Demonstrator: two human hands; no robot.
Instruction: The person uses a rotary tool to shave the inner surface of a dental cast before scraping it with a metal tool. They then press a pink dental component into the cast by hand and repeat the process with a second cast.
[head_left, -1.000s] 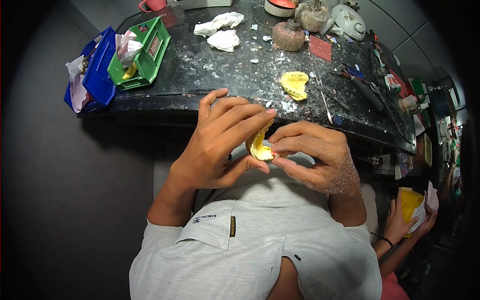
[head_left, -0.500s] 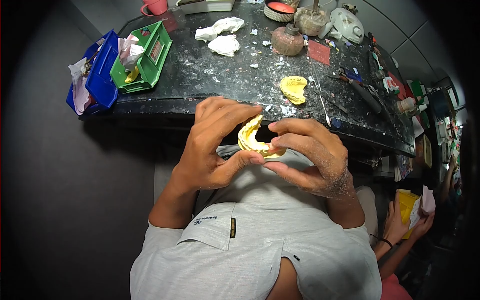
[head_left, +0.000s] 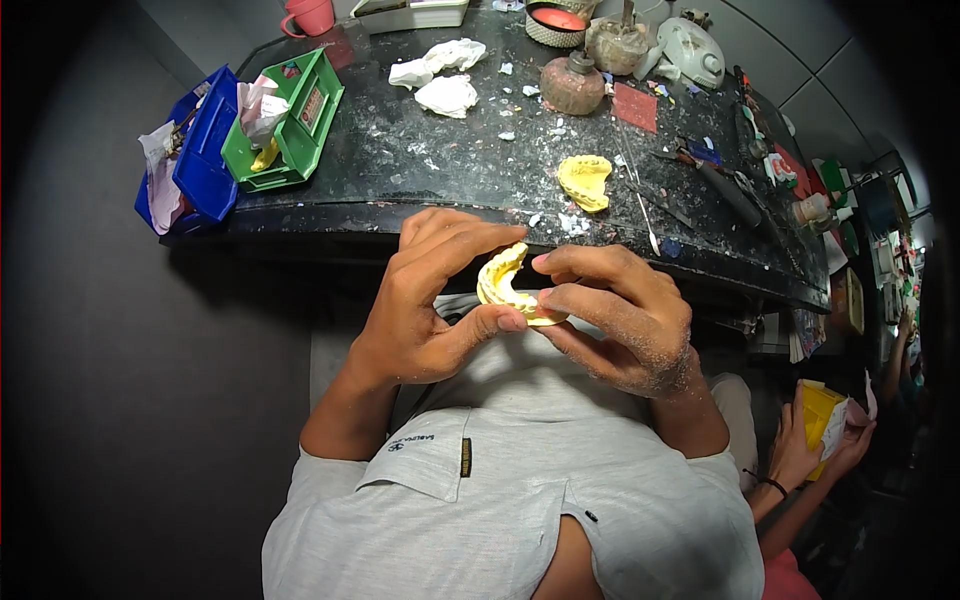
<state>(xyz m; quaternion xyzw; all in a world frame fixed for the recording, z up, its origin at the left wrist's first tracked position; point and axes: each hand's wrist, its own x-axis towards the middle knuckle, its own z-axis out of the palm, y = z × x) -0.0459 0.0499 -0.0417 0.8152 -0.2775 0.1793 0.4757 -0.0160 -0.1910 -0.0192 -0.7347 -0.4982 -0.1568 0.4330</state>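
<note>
A yellow dental cast [head_left: 497, 280], curved like a horseshoe, is held between my two hands in front of my chest. My left hand [head_left: 430, 290] grips its left side, thumb at the lower edge and a finger at the top. My right hand [head_left: 625, 315], dusted with pale grains, has fingertips on the right end of the cast; its thumb is partly hidden below. Beyond them a second yellow cast [head_left: 584, 183] lies on the black worktable [head_left: 390, 165], with white crumbs near it.
Green bin [head_left: 292, 150] and blue bin [head_left: 207, 150] stand at the table's left. White crumpled tissue [head_left: 447, 95], a round burner [head_left: 572, 84], a red square [head_left: 635, 107] and a dark-handled tool [head_left: 730, 193] lie beyond. At right, another person's hands hold a yellow box [head_left: 820, 420].
My right thumb and fingers have shifted slightly around the cast's right end. The cast sits slightly lower in view. The other person's paper has moved beside the yellow box.
</note>
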